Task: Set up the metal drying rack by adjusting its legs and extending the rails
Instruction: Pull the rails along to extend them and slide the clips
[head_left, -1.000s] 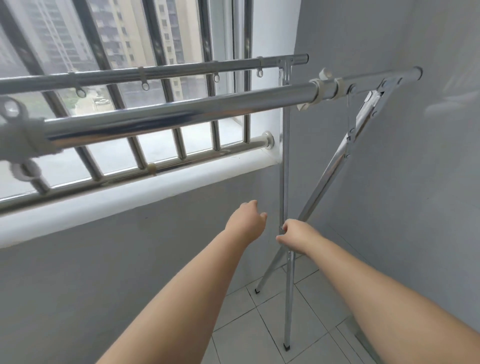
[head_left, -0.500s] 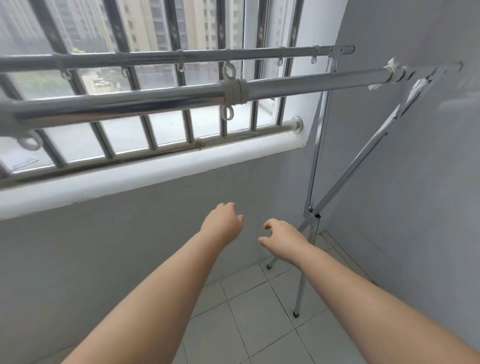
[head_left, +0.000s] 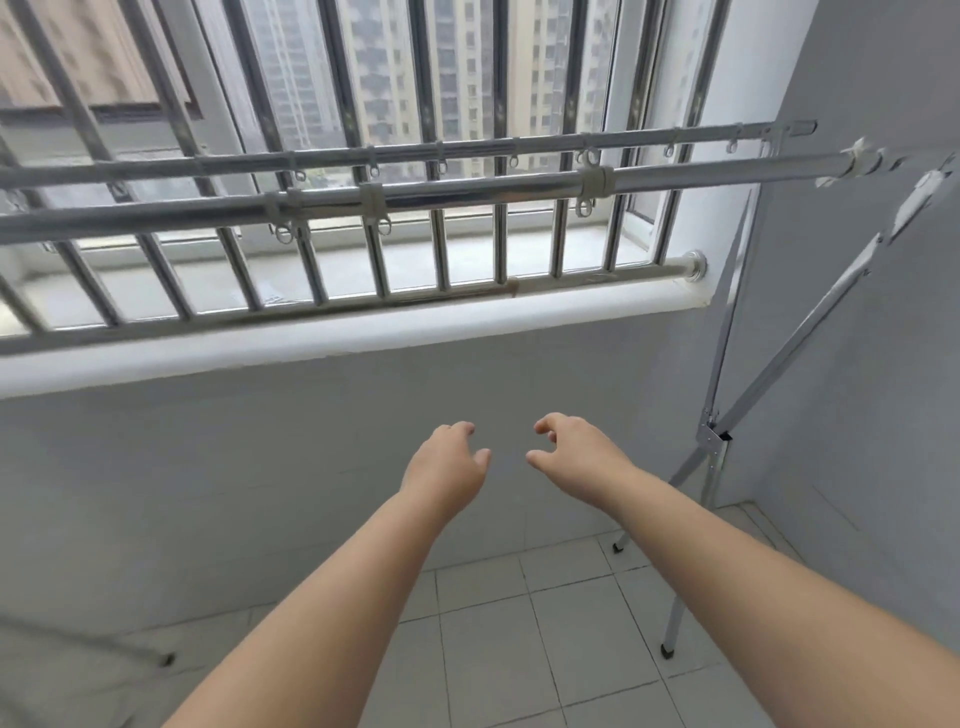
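The left hand (head_left: 447, 462) and the right hand (head_left: 576, 457) are both stretched forward in the middle of the view, palms down, with the fingers loosely curled and spread. Neither hand holds anything, and they are close to each other but not touching. They are in front of the grey wall (head_left: 260, 467) under the window, well apart from the rack.

The metal drying rack (head_left: 467, 195) stands along the window side, above and to the right of the hands. It is made of shiny silver tubes. The front rail (head_left: 701, 174) is thick and runs across almost the whole width of the view, a thinner section on the right coming out of the wider one. White plastic collars with small hanging rings sit on it at several places. The back rail (head_left: 467, 150) is thinner, runs parallel behind it, and carries a row of small rings too. On the right end, two legs (head_left: 717, 364) cross like an X at a metal bracket (head_left: 712, 441), and their lower ends with dark caps stand on the tiled floor (head_left: 519, 649). Another dark foot shows at the lower left, blurred. Behind the rails are the window bars (head_left: 441, 78).
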